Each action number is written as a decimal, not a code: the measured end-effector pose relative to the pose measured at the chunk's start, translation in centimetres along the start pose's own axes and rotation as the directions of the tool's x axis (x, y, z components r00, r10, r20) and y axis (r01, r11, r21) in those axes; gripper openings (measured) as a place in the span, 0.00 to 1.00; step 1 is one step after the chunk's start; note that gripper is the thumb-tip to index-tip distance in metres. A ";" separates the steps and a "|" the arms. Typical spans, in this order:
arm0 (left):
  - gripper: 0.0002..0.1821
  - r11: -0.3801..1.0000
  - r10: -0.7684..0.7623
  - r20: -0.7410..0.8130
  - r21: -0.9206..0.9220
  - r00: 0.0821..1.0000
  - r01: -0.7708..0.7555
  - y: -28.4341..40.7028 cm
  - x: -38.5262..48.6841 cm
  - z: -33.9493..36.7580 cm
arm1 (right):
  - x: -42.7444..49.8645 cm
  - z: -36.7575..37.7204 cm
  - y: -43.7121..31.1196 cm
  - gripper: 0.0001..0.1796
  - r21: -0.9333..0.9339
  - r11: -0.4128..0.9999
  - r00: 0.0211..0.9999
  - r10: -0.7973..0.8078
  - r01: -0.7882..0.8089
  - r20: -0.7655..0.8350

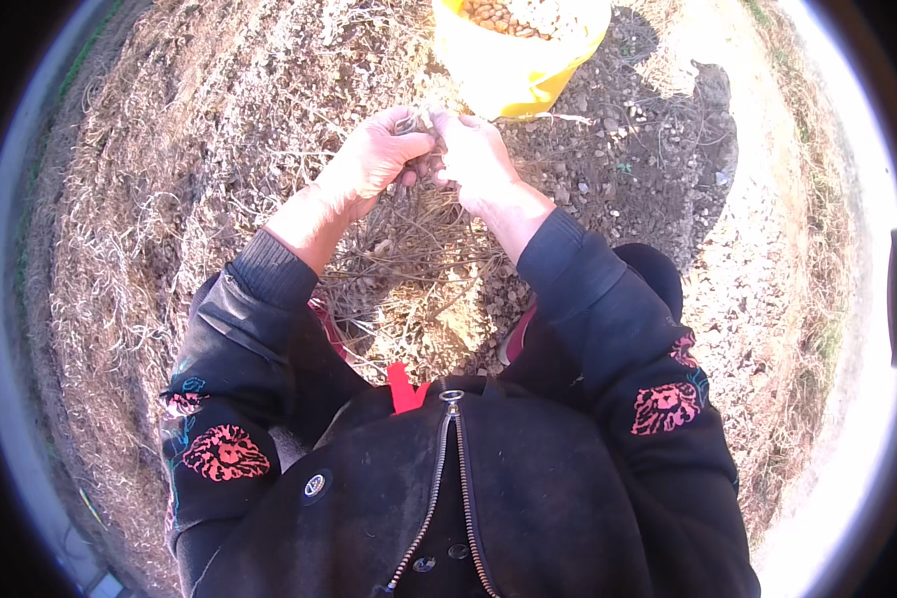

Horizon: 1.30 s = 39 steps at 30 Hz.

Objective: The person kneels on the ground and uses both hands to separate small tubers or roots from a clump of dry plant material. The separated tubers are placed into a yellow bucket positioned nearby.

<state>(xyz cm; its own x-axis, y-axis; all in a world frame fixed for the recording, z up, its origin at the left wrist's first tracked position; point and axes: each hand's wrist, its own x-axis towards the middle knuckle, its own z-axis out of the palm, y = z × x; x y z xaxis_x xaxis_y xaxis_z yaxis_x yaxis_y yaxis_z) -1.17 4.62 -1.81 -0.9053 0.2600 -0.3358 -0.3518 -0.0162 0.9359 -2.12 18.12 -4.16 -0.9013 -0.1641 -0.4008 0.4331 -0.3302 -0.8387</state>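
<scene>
My left hand (381, 153) and my right hand (478, 153) meet in front of me, thumbs and fingertips close together. Pinched between them is a small tuft of dry plant (422, 123), pale and partly washed out by the sun; whether a pod is in it I cannot tell. Just beyond my right hand stands a yellow bucket (519, 67), cut off by the top of the view. Brown and pale pods that look like unshelled peanuts (504, 19) fill its visible upper part.
A loose heap of dry stems (418, 247) lies below my hands, between my dark red shoes (521, 333). Dry straw (134, 284) covers the ground on the left. Bare soil with small stones (628, 179) lies on the right, partly in shadow.
</scene>
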 end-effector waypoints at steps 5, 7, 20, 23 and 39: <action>0.09 0.998 0.019 0.031 0.052 0.999 -0.020 0.4 -0.5 -0.1 | 1.1 -1.8 -1.1 0.10 -0.395 0.876 0.960 -0.235 0.276 0.151; 0.10 0.989 0.005 0.050 0.148 0.999 -0.012 0.6 -0.4 -0.3 | 1.5 -1.9 -1.5 0.08 -0.726 0.439 0.786 -0.575 0.529 0.225; 0.06 0.945 0.321 -0.283 0.039 0.904 -0.323 2.5 0.3 -6.8 | -3.5 -4.3 -6.3 0.15 -0.542 0.833 0.718 0.307 0.115 0.625; 0.08 0.932 0.362 -0.473 0.182 0.803 -0.314 3.6 0.0 -10.9 | -3.2 -5.0 -5.0 0.13 -0.962 0.212 0.765 0.587 0.172 0.266; 0.10 0.853 0.465 -0.380 0.432 0.800 -0.291 5.6 -6.4 -15.7 | 3.5 -7.4 7.4 0.25 -0.317 0.905 0.939 0.329 -0.283 0.102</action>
<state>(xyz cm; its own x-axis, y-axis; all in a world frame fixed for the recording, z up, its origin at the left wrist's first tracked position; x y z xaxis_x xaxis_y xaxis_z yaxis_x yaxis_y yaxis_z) -1.11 -12.33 3.91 -0.9779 -0.1664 0.1265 0.0661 0.3278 0.9424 -2.12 21.99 -14.47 -0.7032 -0.3575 -0.6146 0.6454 0.0418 -0.7627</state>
